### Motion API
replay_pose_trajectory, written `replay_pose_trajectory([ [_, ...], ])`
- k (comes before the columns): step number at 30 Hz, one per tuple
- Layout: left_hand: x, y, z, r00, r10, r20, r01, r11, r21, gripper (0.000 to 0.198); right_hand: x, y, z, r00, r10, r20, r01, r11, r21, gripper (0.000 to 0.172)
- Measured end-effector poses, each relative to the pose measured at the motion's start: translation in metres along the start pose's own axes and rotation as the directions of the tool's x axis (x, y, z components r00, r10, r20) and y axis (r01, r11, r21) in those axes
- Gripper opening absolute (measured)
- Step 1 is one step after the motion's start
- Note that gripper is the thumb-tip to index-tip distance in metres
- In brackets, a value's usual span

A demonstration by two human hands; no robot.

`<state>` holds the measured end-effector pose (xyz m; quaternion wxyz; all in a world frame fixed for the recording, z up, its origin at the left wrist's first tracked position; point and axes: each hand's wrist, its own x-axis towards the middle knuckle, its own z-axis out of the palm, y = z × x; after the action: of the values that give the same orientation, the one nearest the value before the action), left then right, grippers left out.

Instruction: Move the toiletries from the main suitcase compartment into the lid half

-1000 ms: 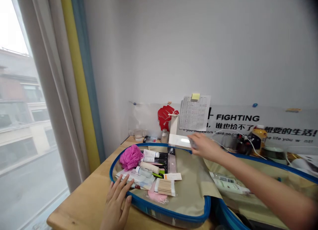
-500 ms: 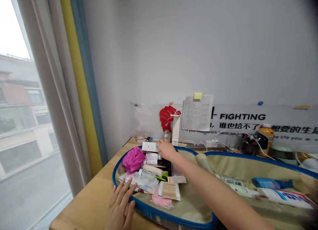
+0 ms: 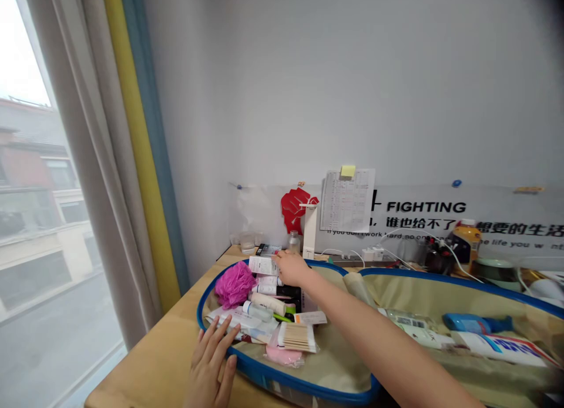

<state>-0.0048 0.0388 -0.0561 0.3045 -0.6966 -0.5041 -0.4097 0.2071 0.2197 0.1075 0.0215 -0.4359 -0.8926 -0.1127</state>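
At the far side of an open case with a blue rim point(image 3: 308, 390), my right hand point(image 3: 293, 269) is closed on a small white box point(image 3: 263, 265) by its right end. My left hand point(image 3: 214, 361) rests with fingers spread over the near left rim, its tips by a white packet point(image 3: 229, 320). Around the box lie a magenta mesh puff point(image 3: 235, 285), a beige tube point(image 3: 268, 303) and a clear bottle point(image 3: 259, 310). Closer to me are a bag of cotton swabs point(image 3: 298, 337) and a pink sponge point(image 3: 284, 355) in clear wrap.
The case's right half holds a blue bottle point(image 3: 467, 324) and a toothpaste tube point(image 3: 502, 347). Behind it stand a glass bottle point(image 3: 294, 242), a white lamp point(image 3: 310, 235), a power strip point(image 3: 348, 260) with cables, and an orange bottle point(image 3: 466, 243). A window with curtains point(image 3: 114, 161) is at left.
The white box has tilted and come slightly lower and nearer in my right hand. My left hand stays in the same place on the rim. The view has shifted slightly.
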Motion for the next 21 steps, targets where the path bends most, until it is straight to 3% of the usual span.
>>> replay_pose_trajectory([
  [8,-0.008,-0.004,0.005,0.998,-0.060,0.032,0.061,0.998,-0.026,0.045,-0.001,-0.001,0.009,1.000,-0.020,-0.008,0.020,0.999,-0.025,0.048],
  [16,-0.011,-0.005,0.007,0.995,-0.081,0.055,0.082,0.997,-0.007,0.043,-0.001,-0.001,0.014,0.999,-0.049,-0.017,0.050,0.996,0.078,0.050],
  [19,-0.007,-0.003,0.003,0.997,-0.067,0.044,0.067,0.998,-0.008,0.043,-0.008,0.014,0.002,0.999,-0.034,-0.034,0.039,0.987,0.154,0.053],
  [21,-0.005,-0.002,0.001,0.998,-0.055,0.031,0.055,0.998,-0.012,0.043,-0.019,0.040,-0.014,0.999,0.007,-0.046,0.003,0.977,0.213,0.053],
])
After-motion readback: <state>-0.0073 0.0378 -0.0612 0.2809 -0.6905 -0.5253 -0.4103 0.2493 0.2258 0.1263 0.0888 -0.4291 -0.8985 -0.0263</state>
